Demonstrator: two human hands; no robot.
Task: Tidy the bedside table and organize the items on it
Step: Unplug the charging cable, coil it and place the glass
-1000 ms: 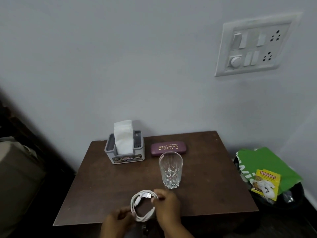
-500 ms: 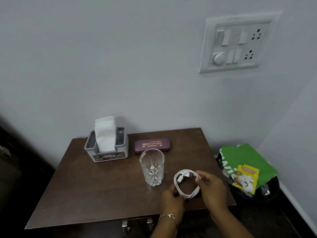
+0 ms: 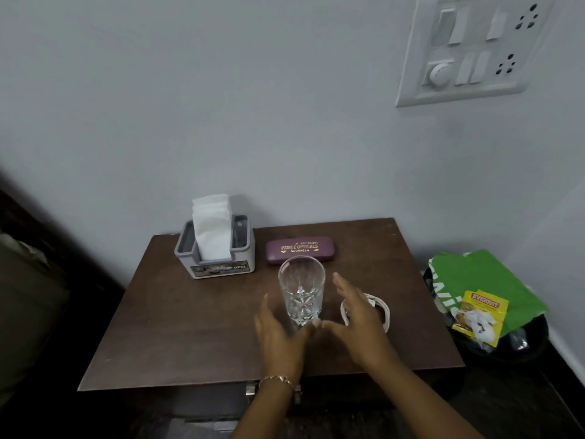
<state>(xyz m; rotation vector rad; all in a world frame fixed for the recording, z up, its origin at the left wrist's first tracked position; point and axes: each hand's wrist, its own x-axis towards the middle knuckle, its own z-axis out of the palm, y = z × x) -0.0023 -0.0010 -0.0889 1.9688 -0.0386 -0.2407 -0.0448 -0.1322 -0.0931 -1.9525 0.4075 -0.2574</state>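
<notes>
Dark brown wooden tabletop [image 3: 190,327] against the wall; grey plastic tissue holder [image 3: 215,264] at the back, maroon glasses case [image 3: 300,248] beside it. Both hands spread wide, empty, flanking the clear cut-glass tumbler [image 3: 301,289] mid-table: left hand [image 3: 278,334], right hand [image 3: 357,318]. Coiled white cable [image 3: 381,308] lies partly under the right.

Home bedroom, by the look. Small dark wood bedside surface [image 3: 196,327] centre frame against a plain pale wall. Switch/socket plate [image 3: 474,49] w/ dial, upper right. On top: napkin holder [image 3: 215,251], purple spectacle case [image 3: 300,248], drinking glass [image 3: 301,289]. Bin [image 3: 506,340] w/ green bag, lower right.
</notes>
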